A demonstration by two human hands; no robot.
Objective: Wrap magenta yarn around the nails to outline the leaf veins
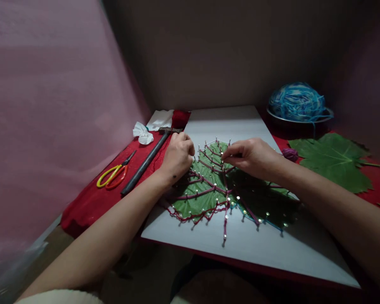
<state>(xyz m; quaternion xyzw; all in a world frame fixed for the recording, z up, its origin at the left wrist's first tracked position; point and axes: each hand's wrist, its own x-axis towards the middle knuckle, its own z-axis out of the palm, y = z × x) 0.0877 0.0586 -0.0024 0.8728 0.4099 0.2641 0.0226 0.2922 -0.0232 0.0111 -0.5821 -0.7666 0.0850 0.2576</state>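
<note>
A green leaf (194, 202) lies on a white board (183, 231), ringed and crossed by several upright nails. Purple yarn (205, 192) runs between nails along the veins. Red yarn (190, 218) follows the lower left edge, and blue yarn (272, 225) the lower right. My left hand (180, 153) is curled at the leaf's upper left edge; whatever its fingers hold is hidden. Over the upper right of the leaf, my right hand (248, 157) pinches thumb and forefinger together beside a nail on the central vein. Any thread in that pinch is too small to make out.
Left of the board, on red cloth (82, 207), lie a hammer (148, 162), scissors (115, 173) and crumpled white tissue (142, 133). On the right are a metal bowl (285, 119) with blue yarn (297, 101), a purple yarn ball (290, 154) and a loose leaf (335, 160).
</note>
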